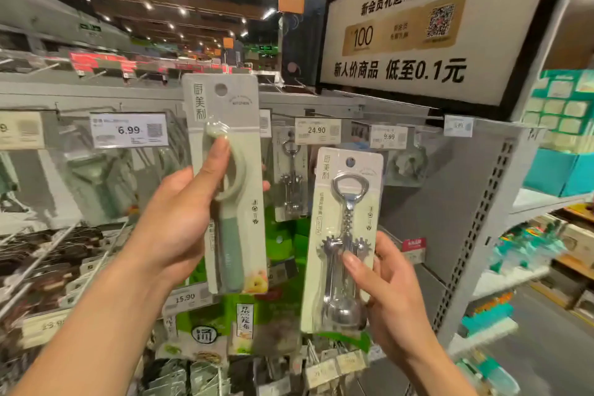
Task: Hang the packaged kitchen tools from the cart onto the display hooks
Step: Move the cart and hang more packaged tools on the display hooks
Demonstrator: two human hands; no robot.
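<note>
The left hand (180, 219) has its fingers wrapped round a pale green 厨美利 peeler pack (239, 190), held upright just right of the 6.99 tag (128, 129). The right hand (385, 292) pinches a 厨美利 corkscrew pack (347, 212) lower right, below the 24.90 tag (317, 130) and the 9.99 tag (389, 137).

The peeler pack (246, 164) on the left is a pale grey-green card with dark characters. Its peeler (229, 244) has a cream head and a muted teal handle, above a yellow apple picture. The corkscrew pack (321, 235) on the right is the same pale green, and its corkscrew (348, 202) is shiny silver. The far sign (401, 42) is white with black characters and a gold panel. The price tag (128, 130) is white with black numerals. Bright green bags (266, 305) hang below.
</note>
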